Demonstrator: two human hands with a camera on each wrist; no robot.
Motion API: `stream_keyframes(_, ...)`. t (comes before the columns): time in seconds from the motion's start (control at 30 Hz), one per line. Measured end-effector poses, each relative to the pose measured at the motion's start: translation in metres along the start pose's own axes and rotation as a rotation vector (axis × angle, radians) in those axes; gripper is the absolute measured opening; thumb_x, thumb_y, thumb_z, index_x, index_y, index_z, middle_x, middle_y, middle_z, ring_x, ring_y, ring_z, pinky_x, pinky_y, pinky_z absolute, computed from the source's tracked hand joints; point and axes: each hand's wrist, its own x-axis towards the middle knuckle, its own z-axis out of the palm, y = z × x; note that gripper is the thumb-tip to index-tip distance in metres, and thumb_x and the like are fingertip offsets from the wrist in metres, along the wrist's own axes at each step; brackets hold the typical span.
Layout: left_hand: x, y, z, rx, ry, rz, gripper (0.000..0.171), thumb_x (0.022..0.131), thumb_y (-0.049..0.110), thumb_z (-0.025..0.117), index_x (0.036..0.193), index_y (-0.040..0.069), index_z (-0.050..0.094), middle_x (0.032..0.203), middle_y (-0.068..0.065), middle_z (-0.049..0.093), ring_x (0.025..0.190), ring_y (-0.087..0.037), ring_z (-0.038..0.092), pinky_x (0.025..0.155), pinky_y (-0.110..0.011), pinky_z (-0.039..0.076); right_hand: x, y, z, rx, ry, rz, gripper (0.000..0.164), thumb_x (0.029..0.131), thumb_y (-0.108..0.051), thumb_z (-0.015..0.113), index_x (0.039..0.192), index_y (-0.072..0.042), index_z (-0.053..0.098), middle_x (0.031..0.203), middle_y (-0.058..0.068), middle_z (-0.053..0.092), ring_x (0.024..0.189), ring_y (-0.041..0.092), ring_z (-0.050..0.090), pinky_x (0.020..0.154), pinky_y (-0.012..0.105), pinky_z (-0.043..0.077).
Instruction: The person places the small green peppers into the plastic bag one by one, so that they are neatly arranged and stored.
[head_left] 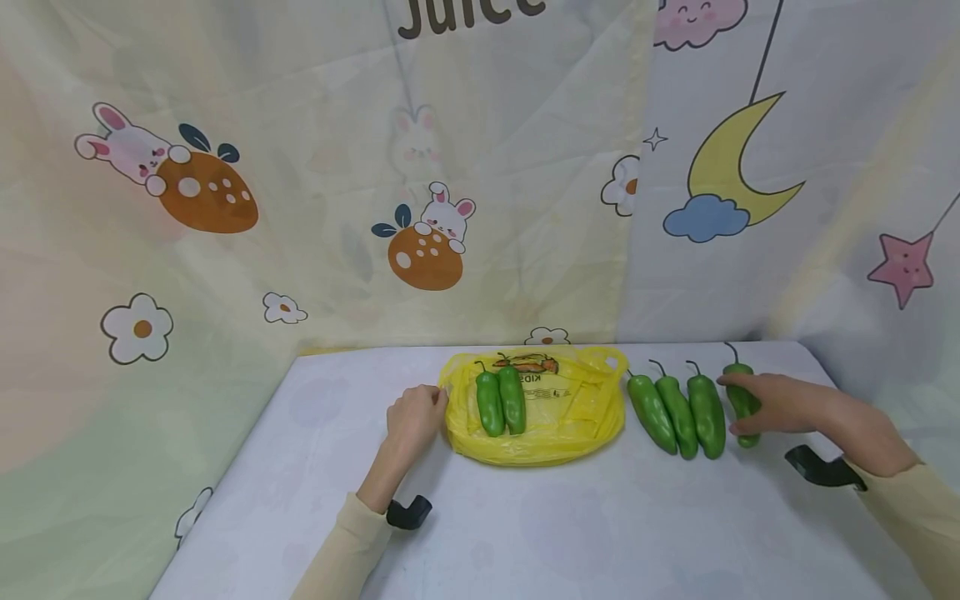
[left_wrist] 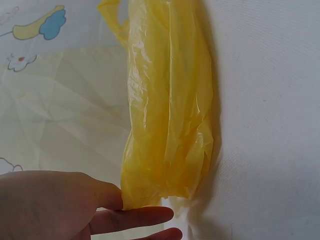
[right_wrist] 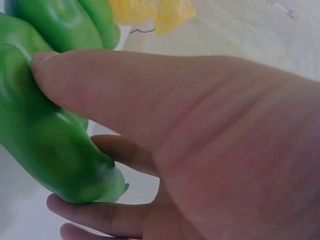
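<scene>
A yellow plastic bag (head_left: 585,417) lies on the table, with two green chili peppers (head_left: 490,404) side by side on its left half. My left hand (head_left: 414,419) pinches the bag's left edge; in the left wrist view the bag's crumpled side (left_wrist: 167,105) runs up from between thumb and fingers. My right hand (head_left: 795,404) holds the rightmost green chili pepper (head_left: 741,398), thumb on one side and fingers on the other, as the right wrist view shows up close. Left of it, three more green chili peppers (head_left: 706,417) lie in a row.
The white table (head_left: 570,533) ends at the back against a hanging cloth (head_left: 330,183) printed with rabbits, flowers and a moon. The bag's handle loop (head_left: 609,360) sits close to the leftmost pepper of the row.
</scene>
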Motion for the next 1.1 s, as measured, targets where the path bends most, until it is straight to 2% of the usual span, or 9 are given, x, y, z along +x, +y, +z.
stream_keyframes(0.23, 0.000, -0.001, -0.002, 0.006, -0.010, -0.005, 0.038, 0.103, 0.033, 0.052, 0.106, 0.004, 0.076, 0.070, -0.004, 0.063, 0.057, -0.017, 0.052, 0.052, -0.030, 0.038, 0.001, -0.010, -0.005, -0.003, 0.011, -0.026, 0.085, 0.081, -0.038, 0.081, 0.141, 0.009, 0.043, 0.132, 0.043, 0.050, 0.118, 0.061, 0.050, 0.086, 0.067, 0.048)
stream_keyframes(0.4, -0.001, 0.000, -0.002, 0.008, -0.012, -0.011, 0.039, 0.103, 0.034, 0.051, 0.108, 0.003, 0.075, 0.070, -0.003, 0.062, 0.057, -0.016, 0.052, 0.052, -0.029, 0.038, 0.004, -0.014, -0.006, -0.008, 0.010, -0.034, 0.084, 0.080, -0.039, 0.081, 0.141, 0.007, 0.045, 0.131, 0.042, 0.051, 0.117, 0.058, 0.051, 0.083, 0.066, 0.050)
stream_keyframes(0.63, -0.002, 0.001, -0.001, -0.008, -0.016, -0.009, 0.038, 0.103, 0.032, 0.052, 0.101, 0.004, 0.076, 0.061, -0.001, 0.053, 0.054, -0.016, 0.049, 0.049, -0.029, 0.035, 0.005, -0.019, -0.011, -0.013, 0.002, -0.030, 0.085, 0.079, -0.040, 0.082, 0.141, 0.006, 0.045, 0.127, 0.040, 0.055, 0.113, 0.054, 0.055, 0.080, 0.063, 0.052)
stream_keyframes(0.83, -0.002, -0.001, 0.001, -0.010, -0.005, -0.002, 0.037, 0.103, 0.032, 0.052, 0.097, 0.005, 0.076, 0.059, 0.000, 0.051, 0.053, -0.015, 0.048, 0.049, -0.029, 0.034, 0.005, -0.027, -0.017, -0.021, 0.006, -0.062, 0.081, 0.080, -0.036, 0.082, 0.140, 0.006, 0.046, 0.122, 0.036, 0.058, 0.107, 0.047, 0.058, 0.080, 0.058, 0.052)
stream_keyframes(0.93, -0.001, -0.001, 0.001, -0.011, -0.009, -0.008, 0.038, 0.103, 0.033, 0.052, 0.095, 0.005, 0.076, 0.060, -0.002, 0.054, 0.052, -0.016, 0.049, 0.049, -0.029, 0.035, 0.005, -0.030, -0.019, -0.032, 0.008, -0.080, 0.081, 0.080, -0.035, 0.081, 0.140, 0.006, 0.046, 0.124, 0.036, 0.057, 0.109, 0.048, 0.058, 0.082, 0.058, 0.052)
stream_keyframes(1.1, -0.001, -0.001, 0.001, -0.005, 0.005, 0.008, 0.039, 0.103, 0.034, 0.052, 0.101, 0.005, 0.077, 0.070, -0.005, 0.064, 0.056, -0.016, 0.051, 0.051, -0.029, 0.037, 0.010, -0.036, -0.023, -0.055, 0.022, -0.093, 0.080, 0.081, -0.037, 0.082, 0.141, 0.004, 0.047, 0.131, 0.036, 0.056, 0.117, 0.052, 0.055, 0.086, 0.061, 0.051)
